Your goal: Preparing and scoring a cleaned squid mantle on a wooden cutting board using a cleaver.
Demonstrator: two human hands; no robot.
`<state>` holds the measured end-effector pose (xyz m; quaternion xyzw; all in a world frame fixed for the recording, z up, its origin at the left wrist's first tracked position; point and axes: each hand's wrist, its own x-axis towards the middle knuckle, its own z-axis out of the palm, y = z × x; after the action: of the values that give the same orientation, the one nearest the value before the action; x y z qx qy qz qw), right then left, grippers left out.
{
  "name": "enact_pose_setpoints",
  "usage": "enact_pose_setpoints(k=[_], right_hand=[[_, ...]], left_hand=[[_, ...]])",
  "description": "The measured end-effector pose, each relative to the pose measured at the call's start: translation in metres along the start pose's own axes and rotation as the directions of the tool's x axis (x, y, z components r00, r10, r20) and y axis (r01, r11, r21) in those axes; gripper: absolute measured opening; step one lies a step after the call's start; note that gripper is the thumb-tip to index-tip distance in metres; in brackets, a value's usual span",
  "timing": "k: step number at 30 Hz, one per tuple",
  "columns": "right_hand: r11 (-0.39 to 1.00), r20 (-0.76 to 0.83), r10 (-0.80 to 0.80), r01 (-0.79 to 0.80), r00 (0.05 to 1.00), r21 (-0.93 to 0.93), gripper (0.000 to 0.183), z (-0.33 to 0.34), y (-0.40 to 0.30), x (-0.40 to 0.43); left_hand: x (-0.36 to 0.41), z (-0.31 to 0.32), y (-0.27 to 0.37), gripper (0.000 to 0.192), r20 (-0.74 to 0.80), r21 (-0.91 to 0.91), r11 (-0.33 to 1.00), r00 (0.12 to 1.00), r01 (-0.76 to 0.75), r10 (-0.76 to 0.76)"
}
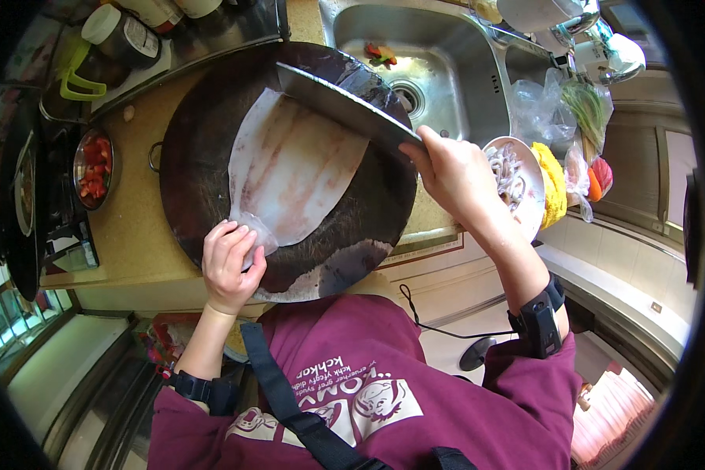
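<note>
A flat, opened squid body [296, 170], whitish with brown streaks, lies on a round dark wooden chopping board [370, 205]. My left hand [232, 261] grips its near left corner, where a thin translucent flap of skin is bunched under the fingers. In my right hand [452, 170] is the handle end of a cleaver [346, 106]; its broad blade slants across the far right edge of the squid. The handle itself is mostly hidden by the fingers. To the right, beside my right forearm, a plate [531, 202] holds cut squid pieces.
A steel sink [476, 70] with red and green scraps [380, 54] lies beyond the board. At left are a metal bowl of chopped red vegetable [94, 170] and a stove. A yellow cloth [549, 185], plastic bags [540, 108] and bottles [123, 35] stand around.
</note>
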<state>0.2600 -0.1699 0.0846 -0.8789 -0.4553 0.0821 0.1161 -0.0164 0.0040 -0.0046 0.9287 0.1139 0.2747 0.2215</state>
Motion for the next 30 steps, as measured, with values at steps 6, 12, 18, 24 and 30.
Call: enact_pose_setpoints(k=[6, 12, 18, 24, 30], right_hand=[[0.996, -0.112, 0.038, -0.047, 0.993, -0.080, 0.022, -0.003, 0.025, 0.014], [0.997, -0.138, 0.015, -0.025, 0.990, -0.074, 0.020, -0.012, 0.005, 0.005], [0.999, -0.072, -0.016, 0.012, 0.997, -0.052, 0.023, 0.006, -0.003, 0.009], [0.995, -0.068, 0.005, -0.012, 0.998, -0.095, 0.022, -0.001, -0.003, 0.011], [0.998, -0.057, 0.002, -0.006, 0.998, -0.069, 0.022, 0.001, 0.003, 0.003]], left_hand=[[-0.001, 0.001, -0.001, 0.036, 0.004, -0.002, 1.000, 1.000, -0.001, 0.001], [0.000, 0.000, 0.000, 0.036, -0.002, 0.000, 1.000, 1.000, 0.005, -0.005], [0.001, 0.001, 0.000, 0.037, -0.004, -0.008, 1.000, 1.000, -0.003, 0.003], [-0.001, 0.001, -0.001, 0.037, -0.009, -0.007, 1.000, 1.000, -0.001, 0.000], [0.000, 0.000, -0.001, 0.037, -0.011, -0.021, 1.000, 1.000, -0.003, 0.003]])
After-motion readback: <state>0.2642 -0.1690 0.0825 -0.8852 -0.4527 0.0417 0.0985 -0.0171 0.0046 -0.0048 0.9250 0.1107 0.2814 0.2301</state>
